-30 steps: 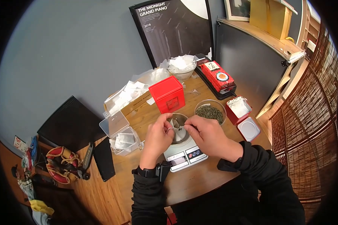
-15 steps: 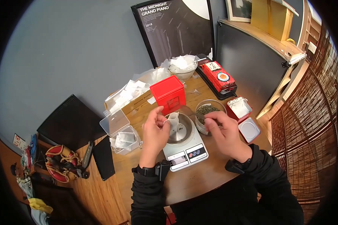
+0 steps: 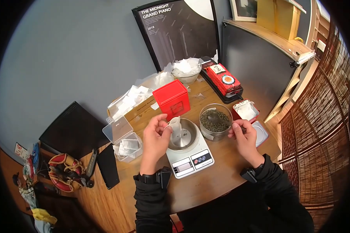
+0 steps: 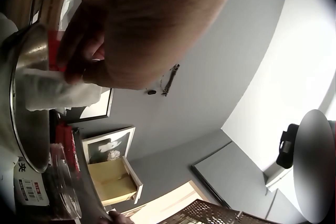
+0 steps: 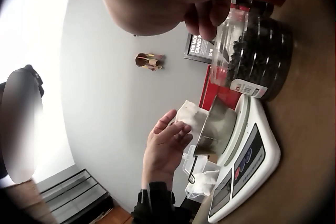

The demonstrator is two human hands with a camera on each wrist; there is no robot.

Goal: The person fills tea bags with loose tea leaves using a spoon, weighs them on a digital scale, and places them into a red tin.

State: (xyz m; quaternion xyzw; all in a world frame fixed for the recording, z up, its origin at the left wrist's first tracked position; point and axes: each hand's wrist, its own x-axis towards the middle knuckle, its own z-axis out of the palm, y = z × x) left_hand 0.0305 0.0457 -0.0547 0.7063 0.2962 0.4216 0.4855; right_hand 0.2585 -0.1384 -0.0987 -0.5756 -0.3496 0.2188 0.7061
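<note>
My left hand [image 3: 155,138] pinches the edge of a small white pouch [image 3: 175,125] over a metal bowl [image 3: 184,145], which sits on a white scale [image 3: 194,163]. In the left wrist view the pouch [image 4: 52,90] hangs upright beside the bowl's wall. With curled fingers, my right hand [image 3: 245,141] holds the handle of a see-through spoon [image 3: 213,117], whose bowl lies over dark dried leaves in a clear jar [image 3: 215,135]. The right wrist view shows the hand [image 5: 173,3] above the jar [image 5: 262,56]; the grip itself is partly hidden.
Behind the bowl stands a red tin [image 3: 171,99]. A clear box [image 3: 129,149] of white pouches is at left, a glass bowl [image 3: 186,73] of pouches at the back. Right of the jar are an open red tin [image 3: 245,110] and its lid [image 3: 260,132].
My right hand has moved right, away from the pouch, carrying the spoon to the jar. My left hand still holds the pouch, slightly shifted left.
</note>
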